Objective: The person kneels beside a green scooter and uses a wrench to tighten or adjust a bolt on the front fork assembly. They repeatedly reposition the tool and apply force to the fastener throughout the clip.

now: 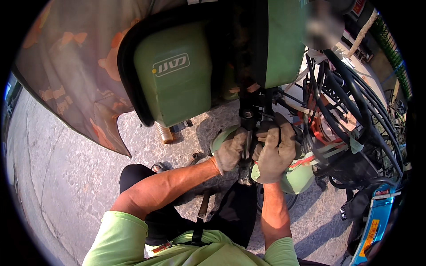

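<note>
A dark metal bar point(245, 170) stands out toward me from the underside of a scooter-like vehicle with green body panels point(177, 75). My left hand point(231, 151), in a grey-brown work glove, closes around the bar's left side. On the other side, my right hand point(276, 153), gloved alike, has its fingers curled in against the dark metal parts. What those fingers pinch is hidden behind them. A round bolt head or hole point(247, 114) shows just above the hands. Behind and below them lies a rounded light-green part point(297, 179).
Black cables and tubes point(350, 93) crowd the right side, with a blue frame piece point(377, 217) lower down. A patterned grey cover point(80, 71) hangs at left. On the concrete lie a brownish cylinder point(165, 134) and a tool with a brown handle point(204, 205) near my legs.
</note>
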Demonstrator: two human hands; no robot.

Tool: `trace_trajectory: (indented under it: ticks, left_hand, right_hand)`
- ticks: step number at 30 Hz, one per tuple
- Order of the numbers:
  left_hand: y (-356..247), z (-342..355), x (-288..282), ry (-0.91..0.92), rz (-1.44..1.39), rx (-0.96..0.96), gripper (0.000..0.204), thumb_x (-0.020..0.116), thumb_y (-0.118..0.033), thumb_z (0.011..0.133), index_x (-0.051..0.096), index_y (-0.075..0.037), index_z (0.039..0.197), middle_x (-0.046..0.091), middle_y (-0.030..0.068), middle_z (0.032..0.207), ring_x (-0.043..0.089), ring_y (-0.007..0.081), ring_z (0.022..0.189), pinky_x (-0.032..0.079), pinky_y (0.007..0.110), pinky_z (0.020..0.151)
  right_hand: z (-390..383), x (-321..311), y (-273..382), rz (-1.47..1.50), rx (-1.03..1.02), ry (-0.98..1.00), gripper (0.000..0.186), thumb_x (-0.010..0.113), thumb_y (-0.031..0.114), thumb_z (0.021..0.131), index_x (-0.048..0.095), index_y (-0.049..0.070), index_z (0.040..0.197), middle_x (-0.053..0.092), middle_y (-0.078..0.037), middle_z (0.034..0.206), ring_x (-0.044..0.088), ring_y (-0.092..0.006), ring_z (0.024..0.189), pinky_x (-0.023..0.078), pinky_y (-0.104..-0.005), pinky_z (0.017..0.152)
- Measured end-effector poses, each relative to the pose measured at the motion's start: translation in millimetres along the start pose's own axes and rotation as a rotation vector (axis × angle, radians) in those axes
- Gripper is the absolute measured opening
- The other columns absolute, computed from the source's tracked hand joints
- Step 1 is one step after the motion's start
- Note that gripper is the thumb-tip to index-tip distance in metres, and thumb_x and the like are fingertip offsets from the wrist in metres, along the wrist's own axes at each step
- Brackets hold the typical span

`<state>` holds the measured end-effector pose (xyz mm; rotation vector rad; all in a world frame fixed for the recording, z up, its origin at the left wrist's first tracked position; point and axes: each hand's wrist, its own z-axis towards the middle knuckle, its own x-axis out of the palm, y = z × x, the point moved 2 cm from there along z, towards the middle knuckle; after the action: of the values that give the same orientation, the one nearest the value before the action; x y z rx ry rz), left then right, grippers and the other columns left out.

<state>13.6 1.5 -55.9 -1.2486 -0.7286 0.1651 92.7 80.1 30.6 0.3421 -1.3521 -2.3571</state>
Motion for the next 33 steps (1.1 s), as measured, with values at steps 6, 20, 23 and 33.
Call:
trace_trajectory:
  ticks: [6,20,23,33]
  left_hand:
    - [0.0,-0.3,-13.7,0.163,0.139,-0.125,0.074,0.028,-0.067,0.098,0.053,-0.007,0.134,0.064,0.0038,0.113,0.06,0.0112,0.099,0.05,0.028,0.086]
    - [8.0,1.9,-7.5,0.004,0.079,-0.028,0.054,0.038,-0.052,0.104,0.062,-0.004,0.108,0.062,0.0017,0.087,0.053,0.0112,0.076,0.048,0.029,0.068]
    - [2.5,1.9,-4.9,0.034,0.07,0.012,0.055,0.036,-0.052,0.105,0.063,-0.005,0.113,0.063,0.0015,0.09,0.053,0.0114,0.078,0.048,0.029,0.071]
    - [-12.9,1.7,5.5,0.083,0.023,-0.026,0.056,0.031,-0.05,0.106,0.062,-0.004,0.108,0.063,0.0031,0.08,0.056,0.0087,0.072,0.045,0.025,0.062]
  right_hand:
    - [3.2,0.0,23.1,-0.007,0.293,0.037,0.015,0.049,0.007,0.095,0.058,-0.002,0.103,0.056,-0.005,0.06,0.044,-0.0076,0.043,0.036,-0.0251,0.038]
    - [0.2,-1.1,14.6,0.02,0.194,0.12,0.02,0.049,0.015,0.098,0.055,-0.005,0.099,0.051,-0.003,0.054,0.042,-0.0081,0.04,0.034,-0.0248,0.038]
    - [-17.7,-10.0,18.6,0.049,0.294,0.132,0.021,0.046,0.013,0.099,0.056,-0.005,0.1,0.057,-0.005,0.062,0.047,-0.0083,0.047,0.04,-0.0245,0.046]
    - [-23.3,-22.0,21.3,-0.098,0.462,0.287,0.035,0.041,0.022,0.105,0.05,0.002,0.077,0.044,0.0,0.056,0.038,-0.006,0.046,0.049,-0.0259,0.079]
